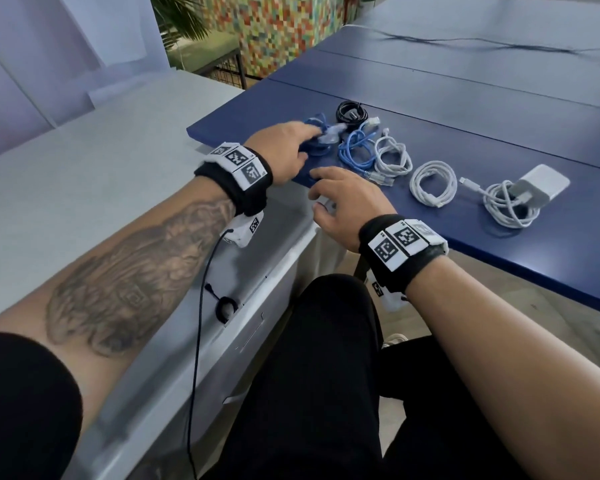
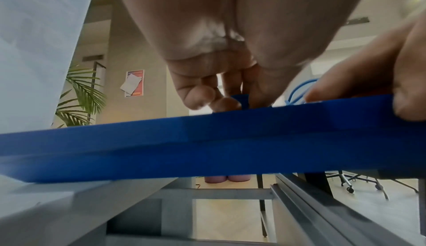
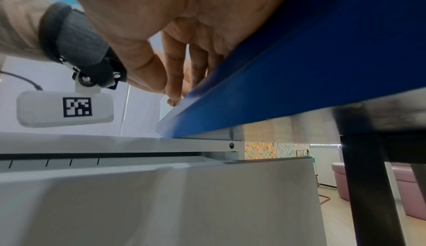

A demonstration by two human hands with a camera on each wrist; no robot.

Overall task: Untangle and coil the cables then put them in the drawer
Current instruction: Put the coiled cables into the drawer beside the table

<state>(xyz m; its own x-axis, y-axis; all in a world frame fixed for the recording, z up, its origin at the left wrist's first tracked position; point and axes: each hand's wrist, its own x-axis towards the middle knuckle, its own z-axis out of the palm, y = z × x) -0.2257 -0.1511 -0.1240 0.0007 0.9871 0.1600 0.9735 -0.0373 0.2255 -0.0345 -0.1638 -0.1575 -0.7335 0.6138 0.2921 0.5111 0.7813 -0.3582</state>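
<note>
Cables (image 1: 361, 150) lie under the left hand (image 1: 284, 150), which grips one; right hand (image 1: 343, 202) relaxed beside.

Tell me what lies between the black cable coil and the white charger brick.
In the head view, between the black cable coil and the white charger brick lie a blue cable bundle and two white cable coils.

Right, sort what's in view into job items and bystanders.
Job:
left hand on dark blue cable
right hand
light blue cable
black cable
white cables
charger with cable
grey drawer unit

Bystanders:
potted plant
black lead across far table
</note>
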